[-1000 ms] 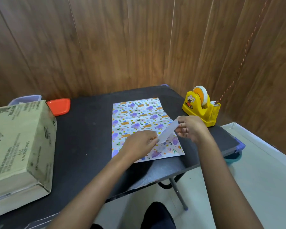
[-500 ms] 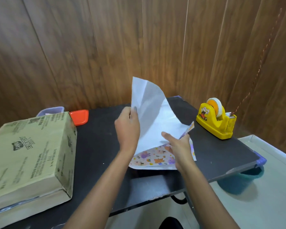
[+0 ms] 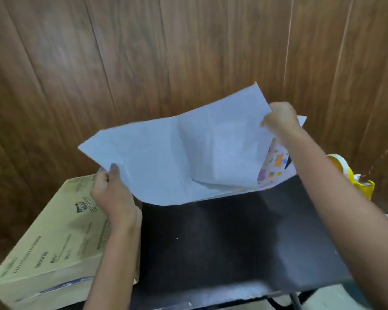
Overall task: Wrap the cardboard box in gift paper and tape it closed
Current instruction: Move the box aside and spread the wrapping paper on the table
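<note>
Over the black table [image 3: 233,238], with the cardboard box [image 3: 54,231] on its left side, we hold the gift paper [image 3: 166,157] aloft, white side up. Our left hand [image 3: 112,193] pinches one edge and our right hand [image 3: 280,119] curls round the opposite one.

Left hand [image 3: 112,193] raised, thumb on top — pinching; right hand [image 3: 279,118] higher, fist closed, both forearms outstretched

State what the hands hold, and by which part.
Both hold the gift paper: the left hand pinches its left edge, the right hand grips its right edge.
</note>
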Demonstrator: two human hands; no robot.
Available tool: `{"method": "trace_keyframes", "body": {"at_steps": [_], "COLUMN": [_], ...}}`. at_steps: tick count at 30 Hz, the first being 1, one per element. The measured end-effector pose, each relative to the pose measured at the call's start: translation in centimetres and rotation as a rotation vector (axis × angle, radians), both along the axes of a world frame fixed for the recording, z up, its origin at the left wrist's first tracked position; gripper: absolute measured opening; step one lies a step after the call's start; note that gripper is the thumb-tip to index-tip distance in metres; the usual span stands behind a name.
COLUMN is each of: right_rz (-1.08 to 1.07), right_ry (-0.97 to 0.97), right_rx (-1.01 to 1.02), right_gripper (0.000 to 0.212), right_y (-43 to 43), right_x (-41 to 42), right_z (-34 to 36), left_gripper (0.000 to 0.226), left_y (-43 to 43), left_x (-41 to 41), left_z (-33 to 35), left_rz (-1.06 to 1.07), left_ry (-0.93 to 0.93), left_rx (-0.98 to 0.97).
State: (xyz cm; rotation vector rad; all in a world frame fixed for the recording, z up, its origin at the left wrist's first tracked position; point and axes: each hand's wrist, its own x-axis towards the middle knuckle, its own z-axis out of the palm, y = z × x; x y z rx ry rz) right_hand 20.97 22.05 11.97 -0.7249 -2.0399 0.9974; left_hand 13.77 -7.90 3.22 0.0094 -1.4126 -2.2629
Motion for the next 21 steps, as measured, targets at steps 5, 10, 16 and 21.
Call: {"method": "trace_keyframes", "body": {"at_steps": [5, 10, 16, 21], "right_rz": [0.017, 0.036, 0.185, -0.032], "right_ry": [0.004, 0.036, -0.105, -0.229], "right_rx": [0.018, 0.029, 0.129, 0.361], "right_gripper": [0.013, 0.014, 0.011, 0.028], "right_y": [-1.3, -2.2, -3.6, -4.2], "right_x": [-2.8, -3.8, -3.8, -4.5], "right_z": [3.8, 3.4, 3.1, 2.6], "left_gripper": [0.036, 0.039, 0.03, 0.027], "left_y": [-0.9, 0.2, 1.2, 2.0], "left_x": [1.0, 3.4, 5.1, 8.3], "left_z": [-2.3, -3.7, -5.4, -6.7], "left_rz": [0.089, 0.127, 0.09, 0.031], "left_ry": [-0.001, -0.021, -0.103, -0.159], "left_rx": [-0.022, -0.113, -0.028, 0.07]}}
